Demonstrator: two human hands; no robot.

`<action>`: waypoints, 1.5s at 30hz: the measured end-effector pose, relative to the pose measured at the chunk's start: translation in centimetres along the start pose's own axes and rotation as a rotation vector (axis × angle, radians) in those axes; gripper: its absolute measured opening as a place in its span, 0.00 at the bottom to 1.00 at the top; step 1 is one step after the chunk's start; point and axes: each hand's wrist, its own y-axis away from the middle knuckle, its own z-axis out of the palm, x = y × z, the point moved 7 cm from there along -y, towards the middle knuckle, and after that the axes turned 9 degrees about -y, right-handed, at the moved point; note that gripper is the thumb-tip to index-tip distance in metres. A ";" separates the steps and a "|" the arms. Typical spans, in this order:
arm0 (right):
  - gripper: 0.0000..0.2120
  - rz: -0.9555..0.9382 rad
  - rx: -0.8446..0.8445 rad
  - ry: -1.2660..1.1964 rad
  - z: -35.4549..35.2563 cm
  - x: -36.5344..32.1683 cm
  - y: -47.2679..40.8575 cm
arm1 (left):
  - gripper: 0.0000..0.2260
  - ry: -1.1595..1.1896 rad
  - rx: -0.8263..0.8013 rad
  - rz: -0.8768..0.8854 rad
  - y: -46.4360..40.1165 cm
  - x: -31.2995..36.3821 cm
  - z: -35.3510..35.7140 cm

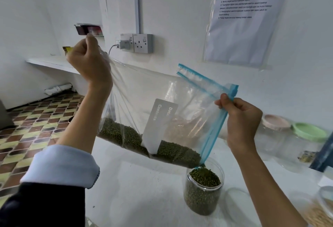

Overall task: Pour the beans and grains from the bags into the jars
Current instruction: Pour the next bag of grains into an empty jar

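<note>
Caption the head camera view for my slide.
Both hands tilt a zip bag, pouring mung beans into a clear jar.

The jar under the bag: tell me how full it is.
Nearly full. Green beans reach almost to the rim of the clear jar, with more falling in from the bag.

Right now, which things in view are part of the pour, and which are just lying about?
In the job: zip bag of green beans, held by left hand and right hand; open jar catching them.

Lying about: green-lidded jar, pink-lidded jar, wall socket, instruction sheet.
</note>
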 end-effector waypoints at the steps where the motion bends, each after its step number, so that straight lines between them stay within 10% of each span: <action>1: 0.09 -0.014 0.016 0.003 -0.2 -0.2 0.0 | 0.16 0.000 -0.002 0.002 0.1 -0.1 0.1; 45: 0.09 0.042 0.026 -0.063 0.4 -0.3 0.5 | 0.17 -0.021 -0.016 0.025 -0.9 0.8 0.5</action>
